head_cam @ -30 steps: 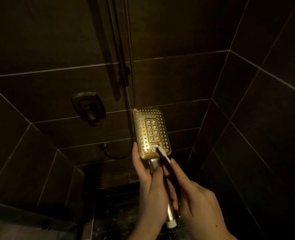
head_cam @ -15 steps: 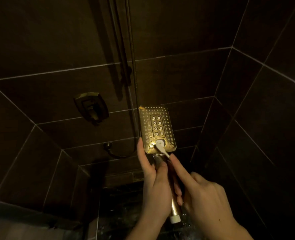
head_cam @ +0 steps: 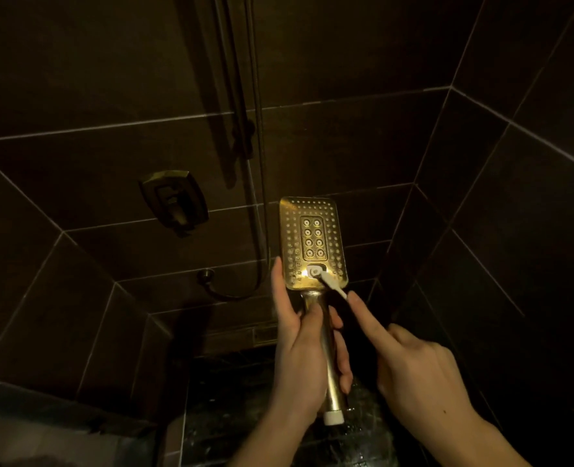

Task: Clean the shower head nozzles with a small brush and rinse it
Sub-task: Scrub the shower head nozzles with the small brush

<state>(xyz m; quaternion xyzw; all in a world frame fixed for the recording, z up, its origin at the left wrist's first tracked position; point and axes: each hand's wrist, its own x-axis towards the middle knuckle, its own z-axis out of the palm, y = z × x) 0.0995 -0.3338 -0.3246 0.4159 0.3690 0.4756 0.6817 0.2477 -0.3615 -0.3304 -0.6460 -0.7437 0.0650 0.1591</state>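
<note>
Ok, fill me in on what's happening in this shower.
A person is cleaning a gold shower head in a dark-tiled shower. The left hand grips its handle and holds it upright with the nozzle face toward the camera. The right hand holds a small white brush, index finger stretched along it, with the brush tip on the lower middle of the face, just below the block of larger nozzles. No water is visibly running from the head, so rinsing has not started.
</note>
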